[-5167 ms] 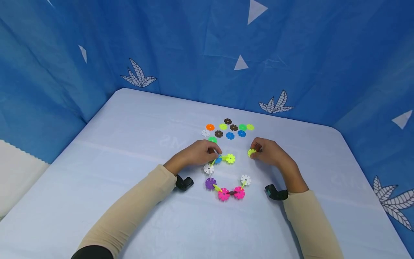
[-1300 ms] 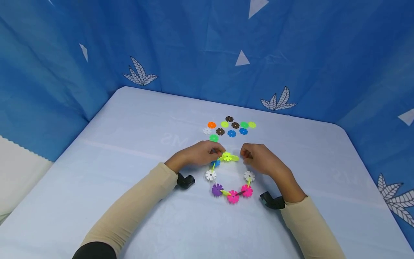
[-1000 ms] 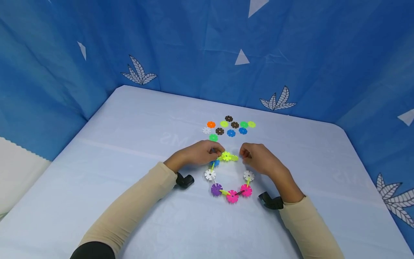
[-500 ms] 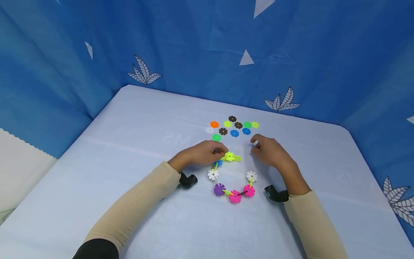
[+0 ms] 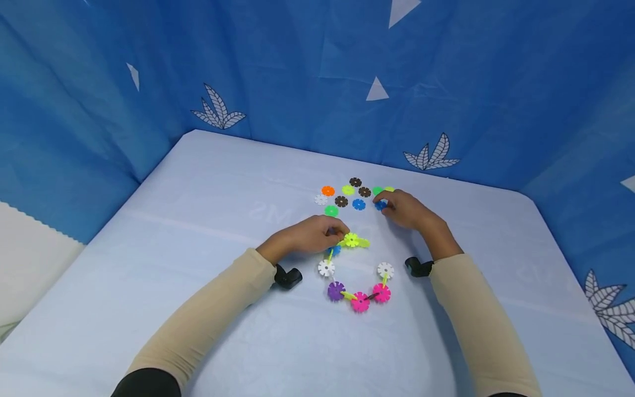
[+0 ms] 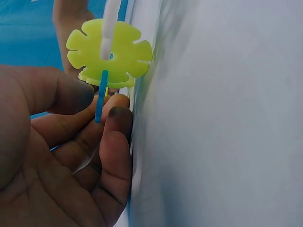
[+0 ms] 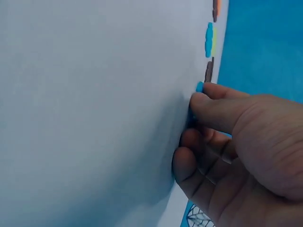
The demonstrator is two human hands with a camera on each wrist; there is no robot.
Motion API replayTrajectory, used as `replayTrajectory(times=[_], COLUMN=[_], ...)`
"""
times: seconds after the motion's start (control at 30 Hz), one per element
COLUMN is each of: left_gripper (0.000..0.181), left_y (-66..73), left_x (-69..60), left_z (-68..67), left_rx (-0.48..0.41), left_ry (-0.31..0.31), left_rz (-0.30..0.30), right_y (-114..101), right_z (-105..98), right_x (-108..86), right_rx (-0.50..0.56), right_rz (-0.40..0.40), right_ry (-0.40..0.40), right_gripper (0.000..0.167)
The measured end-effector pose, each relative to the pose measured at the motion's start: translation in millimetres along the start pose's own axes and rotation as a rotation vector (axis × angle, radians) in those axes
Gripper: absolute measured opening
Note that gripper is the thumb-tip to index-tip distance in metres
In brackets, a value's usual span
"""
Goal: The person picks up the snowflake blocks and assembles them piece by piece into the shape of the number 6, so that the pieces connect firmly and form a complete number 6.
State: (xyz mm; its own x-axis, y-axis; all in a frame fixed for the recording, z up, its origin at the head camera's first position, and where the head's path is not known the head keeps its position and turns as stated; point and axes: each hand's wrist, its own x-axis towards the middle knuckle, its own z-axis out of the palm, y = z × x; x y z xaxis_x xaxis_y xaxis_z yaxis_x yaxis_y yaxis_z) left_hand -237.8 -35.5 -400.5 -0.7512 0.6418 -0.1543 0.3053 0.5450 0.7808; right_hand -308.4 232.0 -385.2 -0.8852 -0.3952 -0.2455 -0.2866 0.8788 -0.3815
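Observation:
A ring-like chain of notched flower discs lies on the white cloth, with a purple disc (image 5: 335,291), pink discs (image 5: 360,302) and white discs (image 5: 326,268). At its upper left my left hand (image 5: 317,234) pinches the blue disc (image 6: 101,97) between thumb and fingers, beside a yellow-green disc (image 6: 109,49). Another yellow-green disc (image 5: 351,240) faces up just right of those fingers. Behind the chain, at the loose discs, my right hand (image 5: 407,210) has thumb and fingertips around a blue disc (image 5: 380,205); the right wrist view shows its edge between them.
Loose discs lie flat behind the chain: orange (image 5: 328,191), white (image 5: 320,199), green (image 5: 331,210), blue (image 5: 359,204), brown (image 5: 341,202) and more. A blue curtain (image 5: 297,82) stands behind and beside the white-covered table (image 5: 223,182).
My right hand let go of a yellow-green disc, now joined to the chain, and moved back to a loose blue disc. My left hand stays at the chain's upper left.

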Motion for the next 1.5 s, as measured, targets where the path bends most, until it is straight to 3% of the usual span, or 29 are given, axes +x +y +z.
replayTrajectory(times=[0.23, 0.53, 0.7, 0.93, 1.07, 1.5], left_gripper=[0.030, 0.029, 0.029, 0.029, 0.029, 0.027], left_y=[2.0, 2.3, 2.3, 4.2, 4.5, 5.1], left_x=[-1.2, -0.4, 1.5, 0.5, -0.8, 0.2], left_z=[1.9, 1.8, 2.5, 1.3, 1.0, 1.2], left_rx=[-0.002, -0.001, -0.004, 0.004, 0.003, 0.007], left_ry=[-0.006, 0.008, 0.012, 0.024, 0.033, 0.073], left_rz=[0.009, 0.003, -0.002, -0.010, -0.013, -0.008], right_y=[8.5, -5.3, -5.4, -2.6, -2.9, -11.8], right_z=[3.5, 8.6, 14.7, 20.8, 23.6, 31.0], right_x=[-20.8, -52.3, -60.5, -62.7, -60.8, -57.6], right_rx=[0.106, 0.152, 0.298, 0.602, 0.713, 0.807], right_rz=[0.040, 0.118, 0.103, 0.055, 0.051, 0.019], right_ry=[-0.006, -0.019, -0.057, -0.127, -0.175, -0.192], right_gripper=[0.026, 0.017, 0.009, 0.012, 0.016, 0.019])
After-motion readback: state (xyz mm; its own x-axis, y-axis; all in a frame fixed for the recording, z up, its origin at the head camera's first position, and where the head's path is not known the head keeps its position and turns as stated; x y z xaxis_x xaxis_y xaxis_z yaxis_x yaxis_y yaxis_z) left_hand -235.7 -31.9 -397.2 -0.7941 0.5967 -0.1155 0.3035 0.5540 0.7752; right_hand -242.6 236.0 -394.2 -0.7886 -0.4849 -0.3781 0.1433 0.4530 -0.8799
